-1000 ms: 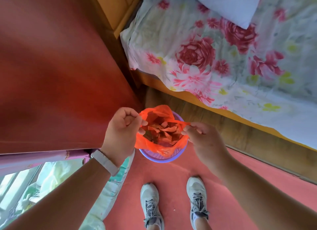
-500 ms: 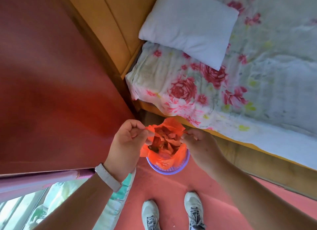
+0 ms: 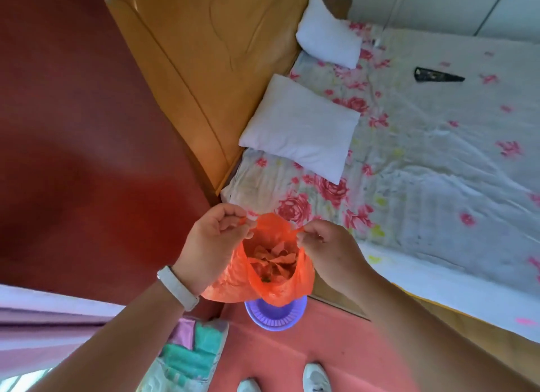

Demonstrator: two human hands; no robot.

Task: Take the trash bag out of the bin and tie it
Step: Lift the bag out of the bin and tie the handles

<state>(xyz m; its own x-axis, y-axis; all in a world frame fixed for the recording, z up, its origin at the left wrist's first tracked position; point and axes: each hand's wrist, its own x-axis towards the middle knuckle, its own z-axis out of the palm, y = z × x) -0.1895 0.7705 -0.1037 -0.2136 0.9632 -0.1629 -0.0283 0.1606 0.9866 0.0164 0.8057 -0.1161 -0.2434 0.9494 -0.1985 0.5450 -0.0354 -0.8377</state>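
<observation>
- The bag hangs between my two hands, its mouth open and crumpled scraps showing inside; its bottom sits right at the bin, and I can't tell whether it has fully cleared the rim
- My left hand has thumb and fingers pinched tight on the left ear of the bag, and my right hand is pinched the same way on the right ear (both ears are twisted down to thin strips at the pinch)
- First risk as I judge it: those thin strips carry the whole load, so a hard jerk could stretch or tear the film right at my fingers
- Second: the mouth gapes wide between the hands, so if I tilt it while crossing the ears to knot them, scraps could spill onto the red floor
- Third: if the bottom is snagged in the bin, lifting could drag the light bin along and tip it
- Fourth: letting one ear slip before the knot is made would drop that side and dump the load toward my shoes
- The bed and pillows lie close behind, so any swing forward could brush the bag against the sheet
</observation>
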